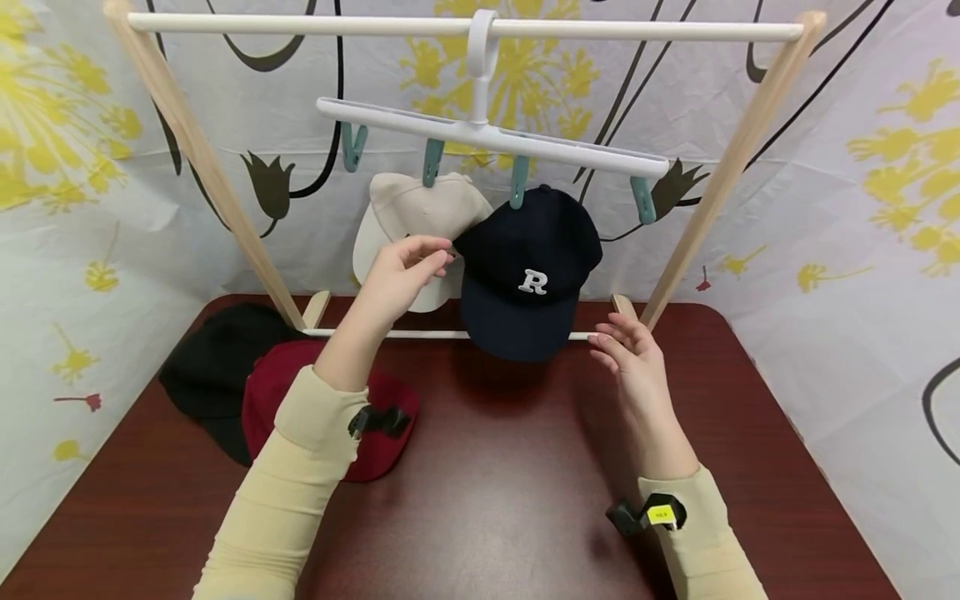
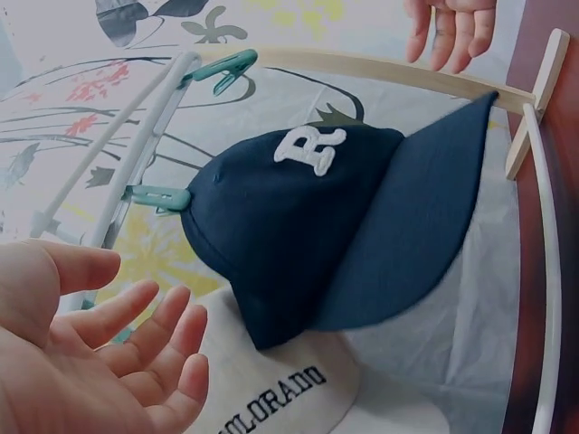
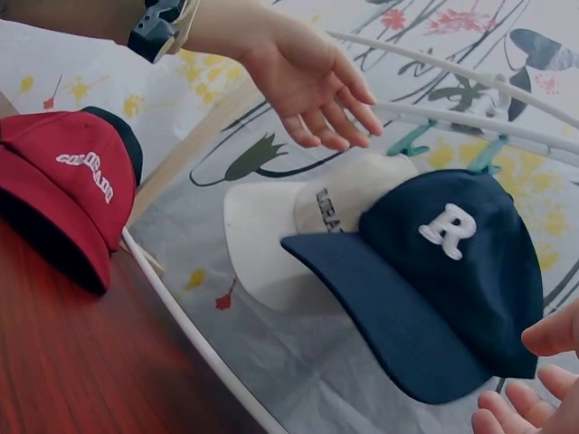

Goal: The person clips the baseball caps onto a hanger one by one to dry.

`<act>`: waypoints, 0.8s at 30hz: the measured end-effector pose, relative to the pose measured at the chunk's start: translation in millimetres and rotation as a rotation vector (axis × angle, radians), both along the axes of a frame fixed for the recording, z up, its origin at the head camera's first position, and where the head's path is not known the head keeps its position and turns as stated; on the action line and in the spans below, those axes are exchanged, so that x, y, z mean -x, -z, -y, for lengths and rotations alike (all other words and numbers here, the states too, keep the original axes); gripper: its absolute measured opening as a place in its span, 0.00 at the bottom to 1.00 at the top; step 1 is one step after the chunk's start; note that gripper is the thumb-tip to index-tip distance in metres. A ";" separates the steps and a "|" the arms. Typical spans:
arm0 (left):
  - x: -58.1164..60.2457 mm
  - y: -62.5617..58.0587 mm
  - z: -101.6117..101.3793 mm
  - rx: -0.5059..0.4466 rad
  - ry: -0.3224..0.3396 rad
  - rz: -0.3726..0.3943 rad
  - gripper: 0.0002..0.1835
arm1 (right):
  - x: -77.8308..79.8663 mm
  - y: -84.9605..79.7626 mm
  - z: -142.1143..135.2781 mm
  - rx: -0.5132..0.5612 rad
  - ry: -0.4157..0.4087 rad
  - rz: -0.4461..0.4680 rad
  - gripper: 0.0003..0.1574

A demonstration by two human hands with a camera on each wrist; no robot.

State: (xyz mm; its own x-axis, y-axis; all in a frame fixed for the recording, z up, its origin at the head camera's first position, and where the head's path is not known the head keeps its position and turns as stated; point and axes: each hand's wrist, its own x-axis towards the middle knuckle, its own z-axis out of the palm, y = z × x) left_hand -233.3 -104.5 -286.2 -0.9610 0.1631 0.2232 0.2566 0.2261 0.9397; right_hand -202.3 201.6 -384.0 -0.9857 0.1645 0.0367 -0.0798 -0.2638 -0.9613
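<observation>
A navy cap [image 1: 528, 250] with a white letter R hangs by a green clip [image 1: 519, 182] from a white hanger [image 1: 491, 133]. Beside it, partly behind, a cream cap [image 1: 427, 208] hangs from another green clip [image 1: 432, 162]; the left wrist view shows dark lettering on it. My left hand [image 1: 405, 271] is in front of the cream cap, fingers relaxed and holding nothing. To the right of the navy cap, apart from it, my right hand [image 1: 633, 354] has loosely bent fingers with nothing in them. The hanger tilts down to the right.
The hanger hooks over the top bar [image 1: 300, 25] of a wood-and-white rack. Two green clips at the hanger's ends, left [image 1: 354, 148] and right [image 1: 642, 200], hold nothing. On the table's left lie a red cap [image 1: 277, 379] and a black cap [image 1: 217, 367]. Patterned cloth stands behind.
</observation>
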 end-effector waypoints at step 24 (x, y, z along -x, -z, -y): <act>-37.6 37.5 17.2 0.038 -0.058 -0.033 0.18 | -14.4 -2.0 24.0 -0.168 -0.127 -0.163 0.19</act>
